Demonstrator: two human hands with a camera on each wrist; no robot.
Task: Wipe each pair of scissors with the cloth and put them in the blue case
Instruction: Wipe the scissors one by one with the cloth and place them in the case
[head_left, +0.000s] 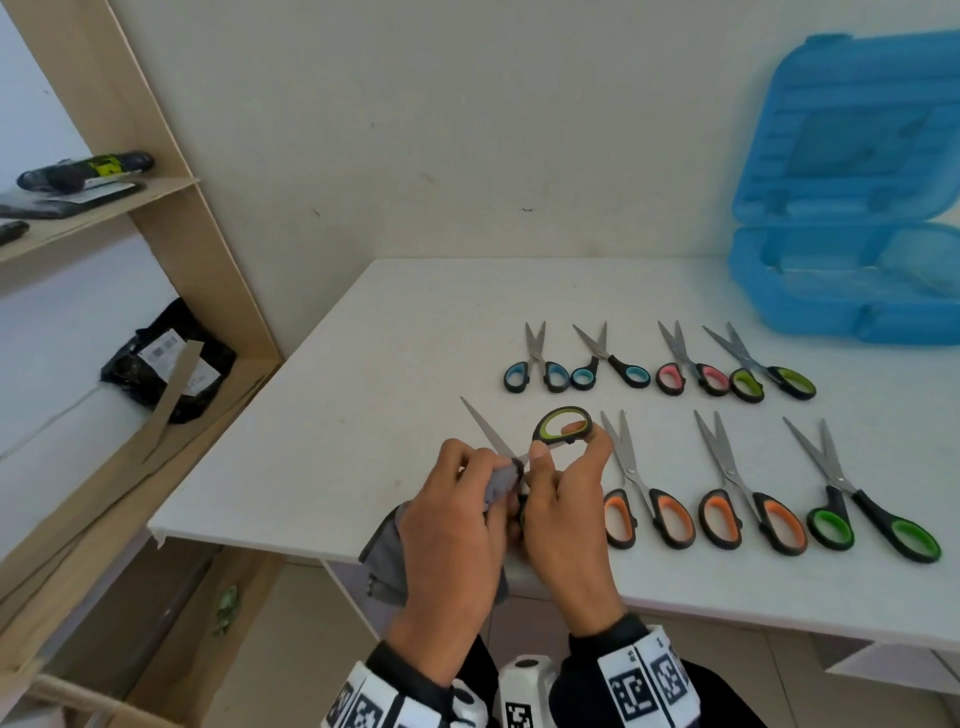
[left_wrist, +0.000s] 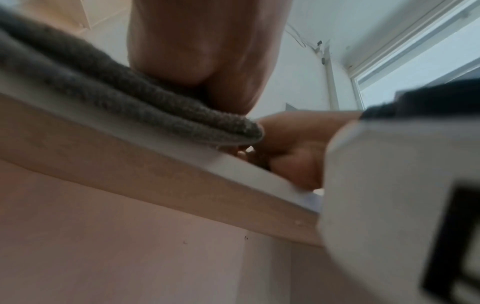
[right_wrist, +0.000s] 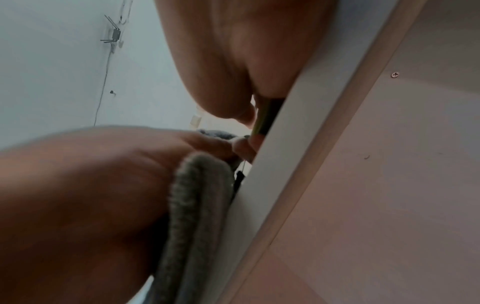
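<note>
Head view: right hand (head_left: 563, 512) gripping black scissors w/ lime-green handle loops (head_left: 563, 423), finger through upper loop, held just above near edge of white bench (head_left: 363, 364). Left hand (head_left: 449, 525) pinching folded grey cloth (head_left: 500, 483) round lower blade; cloth tail hanging over bench edge. Upper blade pointing far-left. Seven more pairs lying on bench to right, two rows, blades partly apart. Translucent blue plastic case (head_left: 852, 291) open at far right, lid leaning on wall. Wrist views: blurred, showing cloth & palms only.
</note>
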